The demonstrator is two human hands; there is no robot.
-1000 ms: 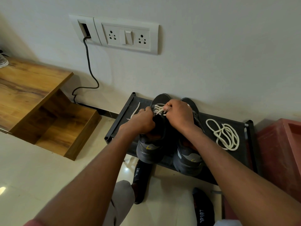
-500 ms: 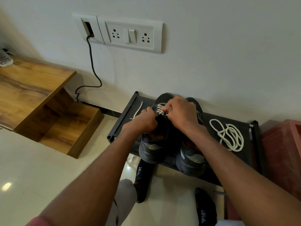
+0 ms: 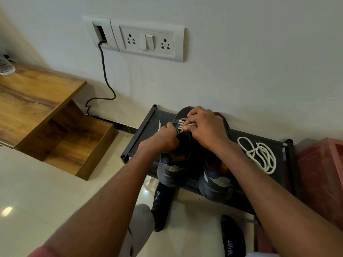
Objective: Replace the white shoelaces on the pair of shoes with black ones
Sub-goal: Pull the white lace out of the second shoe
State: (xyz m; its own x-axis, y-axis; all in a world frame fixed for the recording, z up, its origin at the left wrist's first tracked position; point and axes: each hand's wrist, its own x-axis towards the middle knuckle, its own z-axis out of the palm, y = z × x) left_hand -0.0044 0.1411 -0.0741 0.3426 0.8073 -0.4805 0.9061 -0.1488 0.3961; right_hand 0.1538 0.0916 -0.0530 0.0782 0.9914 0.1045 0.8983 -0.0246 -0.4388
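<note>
White wall point(image 3: 241, 52), socket panel point(image 3: 148, 41), wooden shelf point(image 3: 33, 97), glossy floor point(image 3: 37, 191)

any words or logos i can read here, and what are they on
"SPORT": white letters on the black sock of the left foot.
"SPORT": white letters on the black sock of the right foot.
Small yellow emblems on the heels of the two dark grey shoes, left shoe and right shoe: too small to read.
White socket and switch plate: no lettering visible.
</note>
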